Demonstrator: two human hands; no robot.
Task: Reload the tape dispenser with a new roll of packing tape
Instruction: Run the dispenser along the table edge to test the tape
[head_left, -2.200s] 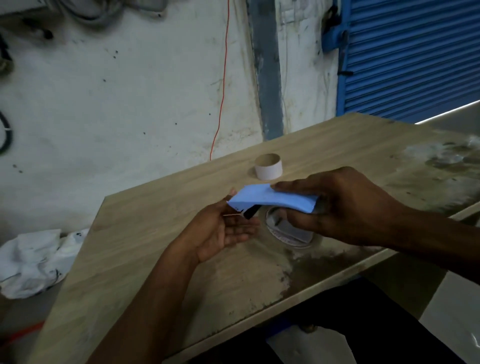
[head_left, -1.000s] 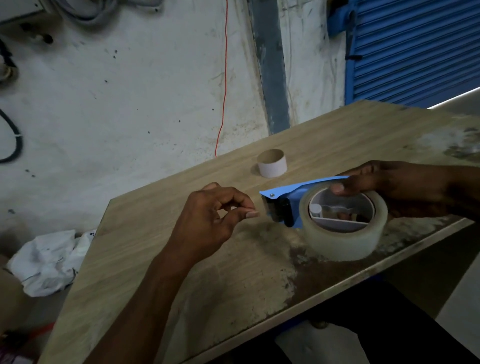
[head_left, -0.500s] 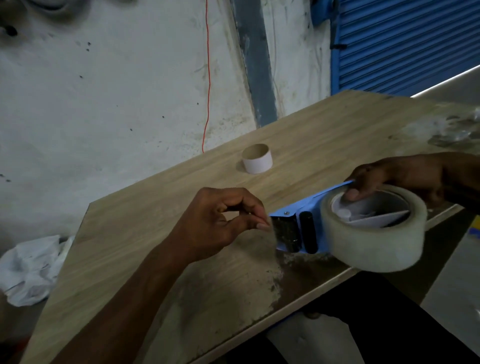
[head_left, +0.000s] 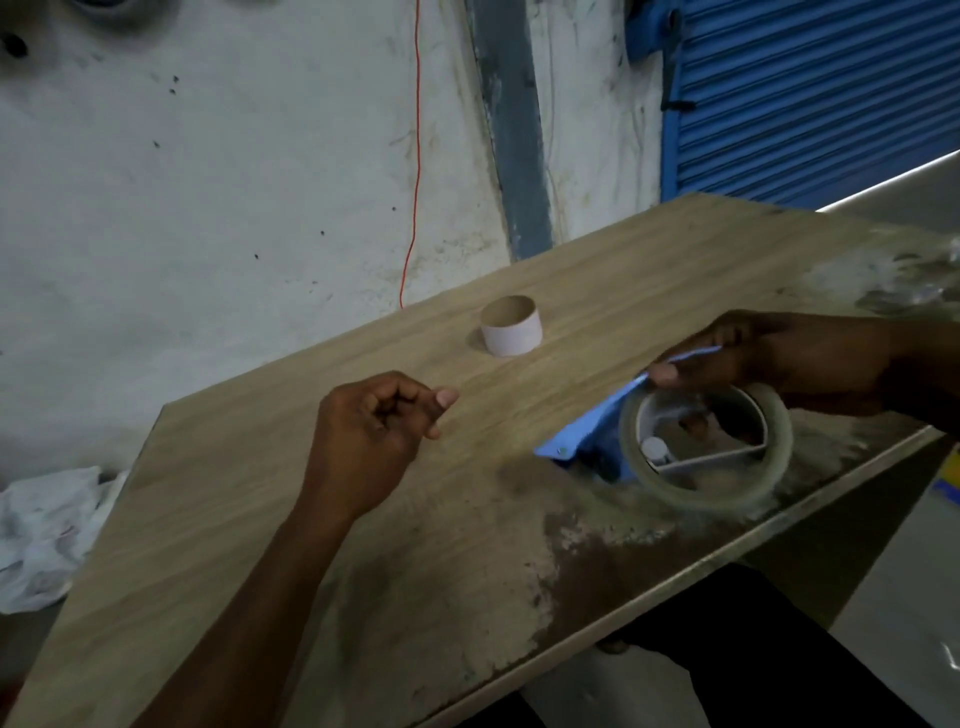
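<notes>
My right hand (head_left: 789, 364) grips the blue tape dispenser (head_left: 584, 434) by its top plate, thumb over the edge. A roll of clear packing tape (head_left: 709, 501) sits on the dispenser's white hub, low over the wooden table (head_left: 249, 519) near its front edge. My left hand (head_left: 379, 431) hovers to the left of the dispenser, apart from it, with fingers curled and thumb beside the forefinger. No tape shows between those fingers. An empty cardboard core (head_left: 511, 332) stands upright further back on the table.
The table's near right part is stained and dusty (head_left: 571, 545). A crumpled white sheet (head_left: 41, 535) lies on the floor at the left. Behind are a white wall with a red wire (head_left: 415, 156) and a blue roller shutter (head_left: 810, 93).
My left hand has left the dispenser's front end and drawn back to the left. My right hand has tilted the dispenser and roll, which sit lower over the table.
</notes>
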